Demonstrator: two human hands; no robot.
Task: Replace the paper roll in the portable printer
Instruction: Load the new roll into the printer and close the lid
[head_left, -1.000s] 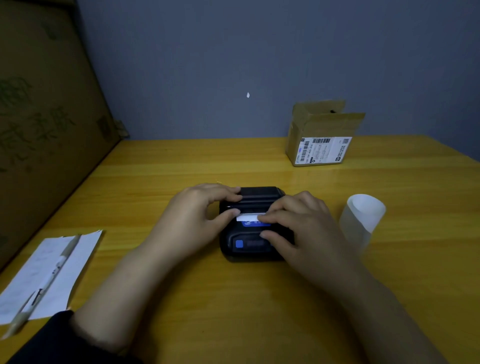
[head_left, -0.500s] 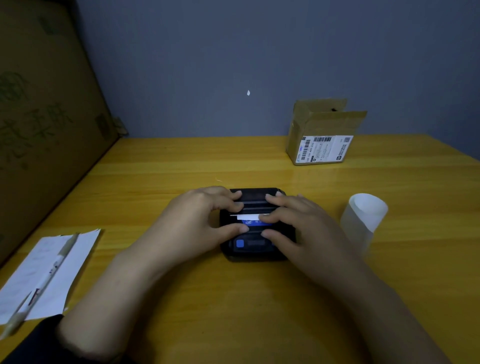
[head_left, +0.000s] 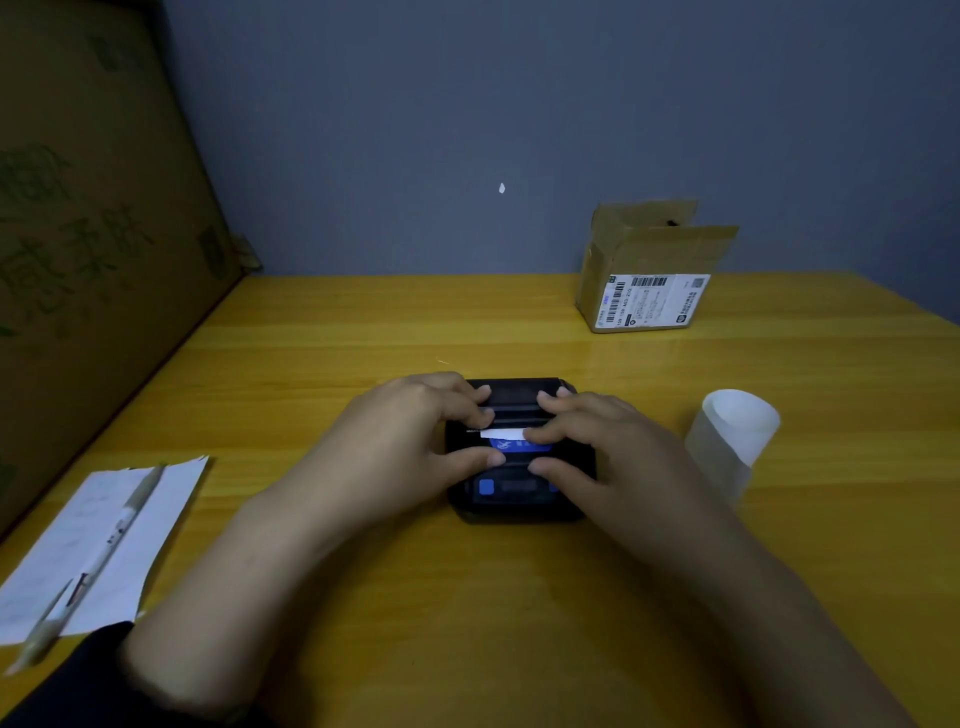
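Note:
A small black portable printer (head_left: 519, 499) with a blue label and a blue button lies flat in the middle of the yellow wooden table (head_left: 467, 623). A short white paper strip (head_left: 501, 434) sticks out of its slot. My left hand (head_left: 395, 447) lies over the printer's left side, fingers flat on the lid and thumb across the front. My right hand (head_left: 613, 452) mirrors it on the right side, fingertips on the lid and on the paper's end. A loose white paper roll (head_left: 732, 436) stands to the right of the printer, apart from my hands.
A small open cardboard box (head_left: 644, 291) with a shipping label stands at the back right. A white sheet (head_left: 104, 540) with a pen (head_left: 98, 561) on it lies at the front left. A large cardboard panel (head_left: 93, 249) leans along the left edge.
Both hands have moved further onto the printer lid: the fingers that held its edges a second ago now lie flat on top. The lid looks lower than before.

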